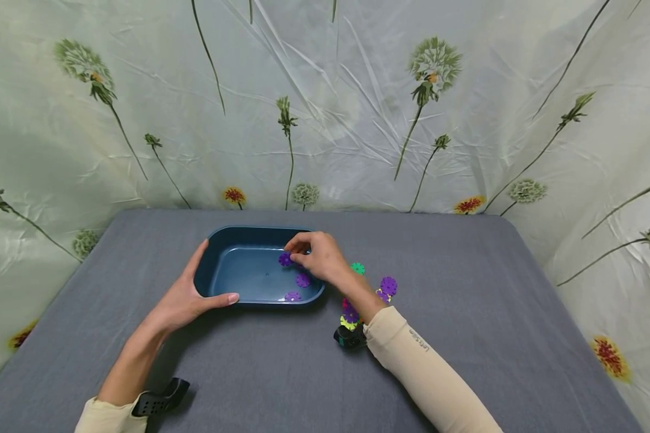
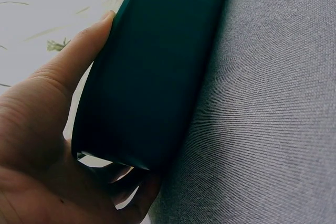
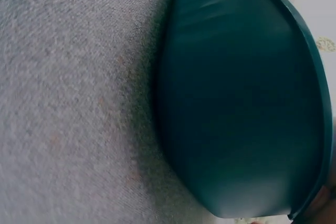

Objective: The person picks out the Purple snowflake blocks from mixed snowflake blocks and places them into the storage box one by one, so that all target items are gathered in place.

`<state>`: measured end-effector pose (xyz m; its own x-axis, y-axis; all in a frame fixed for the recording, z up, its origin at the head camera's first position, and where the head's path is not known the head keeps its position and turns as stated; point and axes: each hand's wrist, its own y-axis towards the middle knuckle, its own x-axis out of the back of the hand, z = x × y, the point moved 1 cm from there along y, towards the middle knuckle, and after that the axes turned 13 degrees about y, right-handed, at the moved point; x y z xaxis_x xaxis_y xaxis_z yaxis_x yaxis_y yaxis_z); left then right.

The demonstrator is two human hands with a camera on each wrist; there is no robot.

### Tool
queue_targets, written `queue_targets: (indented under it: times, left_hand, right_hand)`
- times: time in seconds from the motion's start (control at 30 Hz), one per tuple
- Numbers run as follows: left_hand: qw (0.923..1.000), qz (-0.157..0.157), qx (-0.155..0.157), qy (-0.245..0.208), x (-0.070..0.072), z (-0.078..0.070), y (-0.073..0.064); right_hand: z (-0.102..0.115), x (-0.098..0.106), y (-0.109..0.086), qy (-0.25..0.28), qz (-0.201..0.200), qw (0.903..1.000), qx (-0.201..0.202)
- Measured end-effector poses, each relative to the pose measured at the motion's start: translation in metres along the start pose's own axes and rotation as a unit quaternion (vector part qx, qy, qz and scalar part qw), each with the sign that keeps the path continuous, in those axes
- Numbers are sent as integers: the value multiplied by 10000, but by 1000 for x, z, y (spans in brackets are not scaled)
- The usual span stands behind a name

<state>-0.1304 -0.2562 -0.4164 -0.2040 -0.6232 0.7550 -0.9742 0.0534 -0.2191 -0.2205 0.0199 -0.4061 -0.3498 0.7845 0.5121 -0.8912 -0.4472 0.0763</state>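
A person's left hand (image 1: 183, 299) grips the end of an oblong blue plastic tub (image 1: 249, 273), its thumb stretched away from the fingers along the near rim while the fingers curl round the outside. The tub sits on a gray tablecloth (image 1: 466, 337), mouth upward, its long axis running crosswise from the left hand toward the right hand (image 1: 322, 257).

The right hand reaches over the tub's opposite end, thumb and fingertips together, pinching a purple notched disc (image 1: 284, 259) at their tips. The disc is round, without a long axis, and I see its flat face from above, tipped at an angle I can't tell.

Inside the tub, on the person's side of the right hand, are two more purple discs (image 1: 303, 280). Outside, just right of that hand, lies a green notched disc (image 1: 357, 268); farther right is a loose purple one (image 1: 388, 285). Other colored discs (image 1: 349, 323) cluster beside the right forearm, partly hidden by it.
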Motion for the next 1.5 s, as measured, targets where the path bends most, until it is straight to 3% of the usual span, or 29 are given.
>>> queue_targets:
  times: [0.17, 0.4, 0.63, 1.03, 1.5]
  left_hand:
    - [10000, 19, 13, -7, 0, 0, 0]
    - [10000, 26, 21, -3, -1, 0, -1]
    - [10000, 11, 0, -56, 0, 1, 0]
    - [10000, 35, 11, -80, 0, 0, -1]
    - [9999, 77, -33, -67, 0, 2, -2]
  right_hand:
    - [1, -4, 0, -342, -159, 9992, -136]
    - [1, -4, -1, -373, -175, 9990, -192]
    - [-2, 2, -2, 114, 17, 9999, -41]
    - [-5, 14, -12, 919, -20, 9950, 379]
    - [-8, 33, -27, 1052, -253, 9924, 583]
